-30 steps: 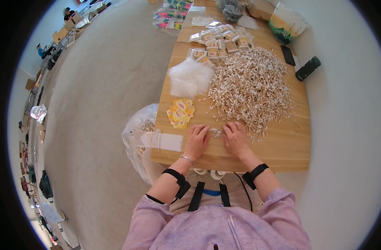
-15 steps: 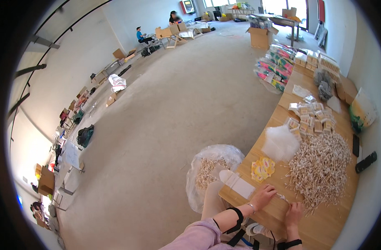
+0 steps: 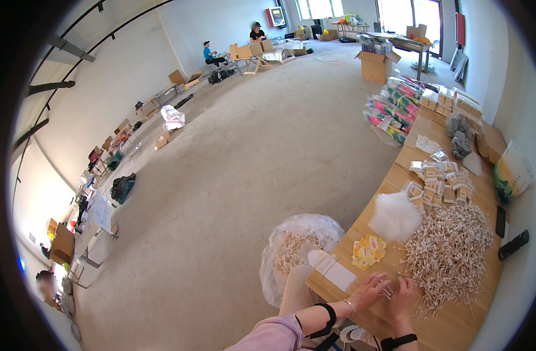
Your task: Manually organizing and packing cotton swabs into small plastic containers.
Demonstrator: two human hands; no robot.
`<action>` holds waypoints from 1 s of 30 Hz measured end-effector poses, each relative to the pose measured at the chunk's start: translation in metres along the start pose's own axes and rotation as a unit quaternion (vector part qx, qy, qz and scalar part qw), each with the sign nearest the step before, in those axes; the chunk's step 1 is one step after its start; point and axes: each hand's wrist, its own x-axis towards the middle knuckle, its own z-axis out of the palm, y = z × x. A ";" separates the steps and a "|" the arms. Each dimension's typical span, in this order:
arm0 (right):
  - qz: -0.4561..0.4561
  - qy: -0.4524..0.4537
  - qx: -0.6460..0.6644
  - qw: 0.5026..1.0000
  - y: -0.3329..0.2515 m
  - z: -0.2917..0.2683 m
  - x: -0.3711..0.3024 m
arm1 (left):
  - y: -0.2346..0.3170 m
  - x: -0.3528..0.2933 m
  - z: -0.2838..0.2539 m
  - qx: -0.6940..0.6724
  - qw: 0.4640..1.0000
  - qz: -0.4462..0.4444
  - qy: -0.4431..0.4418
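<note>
Both my hands are close together over the front of the wooden table (image 3: pixel 361 300). A few cotton swabs (image 3: pixel 386 289) lie between them. My left hand (image 3: pixel 368 292) has its fingers bent round these swabs. From the other side, the curled fingers of my right hand (image 3: pixel 403 297) press toward the same swabs, its fingertips partly hidden. Just beyond, to the right, spreads a large loose heap of cotton swabs (image 3: pixel 450 251). Small yellow cards (image 3: pixel 368 251) lie ahead of my left hand. To its left is a white card (image 3: pixel 338 275) with a band across it.
A stack of clear plastic bags (image 3: pixel 395 216) lies beyond the cards, with packed swab bundles (image 3: pixel 437 178) behind. On the floor at the table's left stands a clear bag of swabs (image 3: pixel 297 245). Dark handheld devices (image 3: pixel 514 244) line the wall side. Two people sit far off.
My hands were apart with swabs in the gap; my right hand has moved left and up to meet my left. The view has shifted slightly.
</note>
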 end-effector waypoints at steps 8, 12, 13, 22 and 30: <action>0.033 0.003 -0.100 0.994 0.008 -0.008 0.010 | -0.007 -0.012 0.004 0.021 0.998 0.020 -0.061; 0.019 -0.017 -0.061 0.998 -0.001 -0.001 -0.008 | -0.005 -0.012 0.010 -0.050 0.997 -0.003 -0.051; 0.008 -0.021 -0.039 0.999 -0.001 0.000 -0.015 | -0.005 -0.010 0.016 -0.091 0.995 -0.022 -0.030; 0.008 0.043 0.031 0.999 0.015 -0.018 -0.020 | -0.020 0.031 -0.021 -0.008 0.998 -0.054 0.036; 0.087 0.096 -0.092 0.987 0.058 -0.033 -0.040 | -0.002 0.052 0.011 -0.013 0.999 -0.017 -0.046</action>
